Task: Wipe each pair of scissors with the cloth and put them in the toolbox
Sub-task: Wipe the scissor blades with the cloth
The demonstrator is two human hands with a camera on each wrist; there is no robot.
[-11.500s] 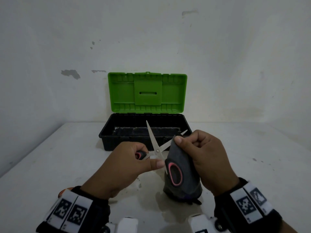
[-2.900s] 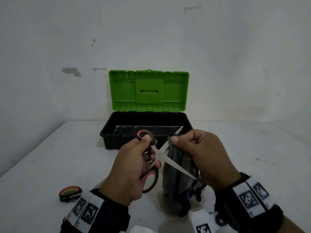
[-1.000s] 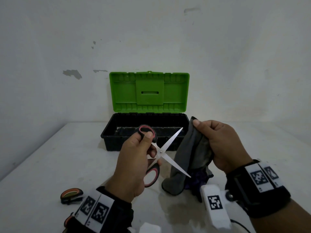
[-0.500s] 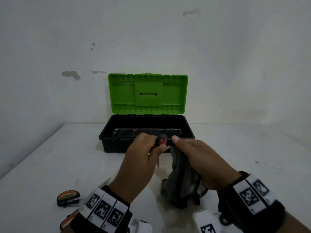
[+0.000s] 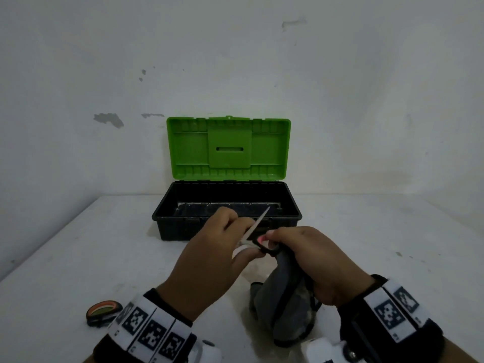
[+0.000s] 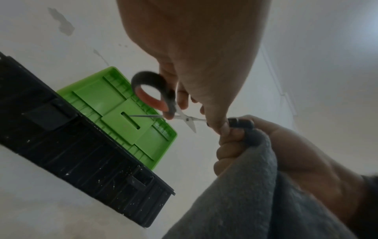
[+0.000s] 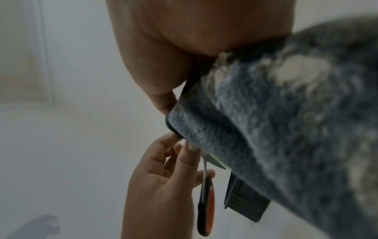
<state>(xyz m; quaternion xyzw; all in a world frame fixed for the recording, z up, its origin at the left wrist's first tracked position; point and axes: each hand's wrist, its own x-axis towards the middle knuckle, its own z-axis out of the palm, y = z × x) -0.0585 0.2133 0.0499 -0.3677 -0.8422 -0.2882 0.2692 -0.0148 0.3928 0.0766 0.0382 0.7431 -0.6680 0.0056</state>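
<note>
Grey cloth (image 5: 285, 297) bunched in right hand (image 5: 322, 263) fingers rubs one handle of scissors (image 6: 163, 103) pinched by left hand (image 5: 209, 258).

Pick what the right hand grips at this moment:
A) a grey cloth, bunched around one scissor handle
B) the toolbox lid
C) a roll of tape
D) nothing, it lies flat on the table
A: in the left wrist view the right hand curls round the grey cloth, wrapped over one handle of the scissors.

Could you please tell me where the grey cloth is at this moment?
In the head view the grey cloth hangs from the right hand, lower centre-right, its upper end against the scissors before the toolbox.
</note>
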